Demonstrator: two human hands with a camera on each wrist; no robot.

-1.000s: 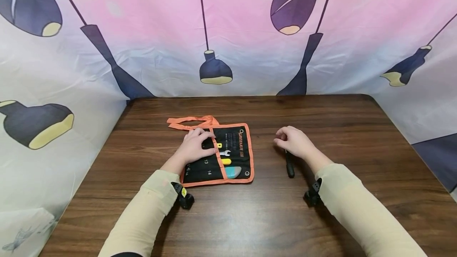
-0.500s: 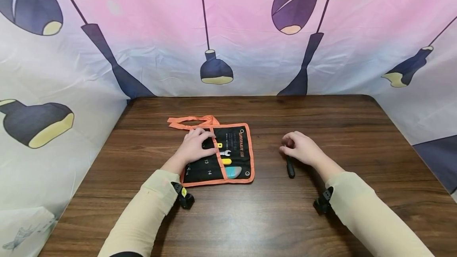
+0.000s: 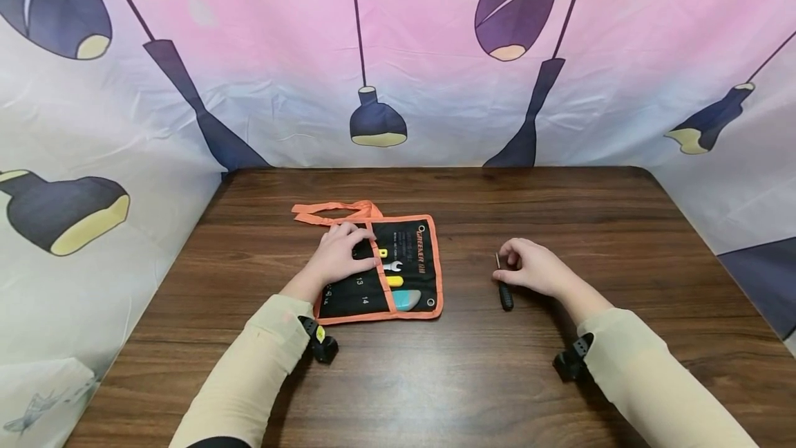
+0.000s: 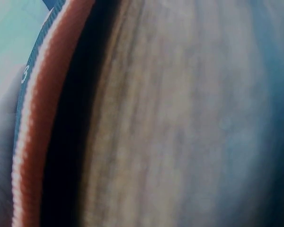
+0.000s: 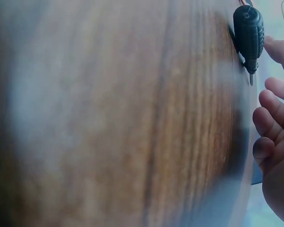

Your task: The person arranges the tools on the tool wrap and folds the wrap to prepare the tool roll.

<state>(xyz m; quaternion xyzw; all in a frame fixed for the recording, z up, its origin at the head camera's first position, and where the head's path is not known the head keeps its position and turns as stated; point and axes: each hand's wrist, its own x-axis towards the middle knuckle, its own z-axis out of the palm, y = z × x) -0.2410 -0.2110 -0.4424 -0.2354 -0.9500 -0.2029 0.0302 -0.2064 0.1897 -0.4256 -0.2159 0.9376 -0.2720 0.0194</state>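
In the head view, a black tool pouch (image 3: 407, 230) with orange edging lies flat on the table. My left hand (image 3: 338, 254) rests across its pocket side, thumb and fingertips spread along the orange pocket strip. Out of the pocket poke a small wrench (image 3: 393, 267), yellow ends (image 3: 394, 282) and a teal-and-grey piece (image 3: 407, 300). Right of the pouch lies a screwdriver (image 3: 506, 297) with a black ribbed handle, its shaft pointing away from me. Close over it is my right hand (image 3: 536, 268), thumb beside the shaft and fingers loosely bent. The right wrist view shows a fingertip close to the handle (image 5: 249, 33).
The pouch's orange tie (image 3: 329, 214) trails off its far left corner. Wood-grain tabletop (image 3: 423, 386) runs in front of both arms. A printed cloth (image 3: 435, 109) hangs behind the table and along its sides. Each wrist carries a small black camera (image 3: 323, 348).
My right hand has drawn back toward me and to the right, uncovering the screwdriver's shaft. The screwdriver stays where it was on the table. My left hand and the pouch have not moved.
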